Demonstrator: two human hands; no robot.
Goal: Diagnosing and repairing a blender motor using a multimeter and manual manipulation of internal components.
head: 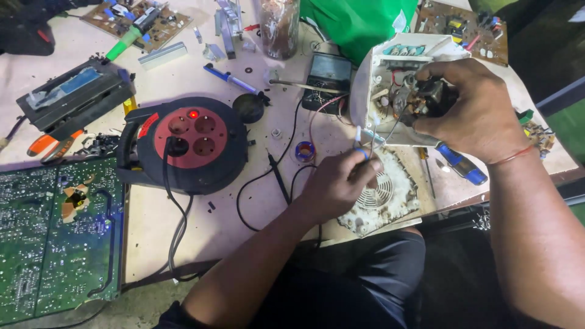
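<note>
I am holding the opened white appliance housing [390, 67] tilted up at the far right of the bench, just above the grimy fan grille panel [384, 198] lying flat under it; my right hand [472, 109] is clenching around the dark motor block [429, 97] inside the shell, steadying it. My left hand [338, 183] is pinching a slim blue-handled tool [365, 143] between thumb and fingers, its tip reaching toward the loose wires [390, 125] at the shell's lower edge. To do this well, I judge I should be keeping the housing braced hard, working the tip in small moves, and staying off the thin leads. Just beside the shell a blue screwdriver [463, 164] is lying, and left of it a small solder spool [304, 150]. Farther left the red cable reel [192, 143] is showing a lit lamp, near a green circuit board [55, 237]. I cannot tell what the tool tip is touching: my fingers are covering its shaft, my right hand is hiding most of the motor, and the wiring is too small to sort.
</note>
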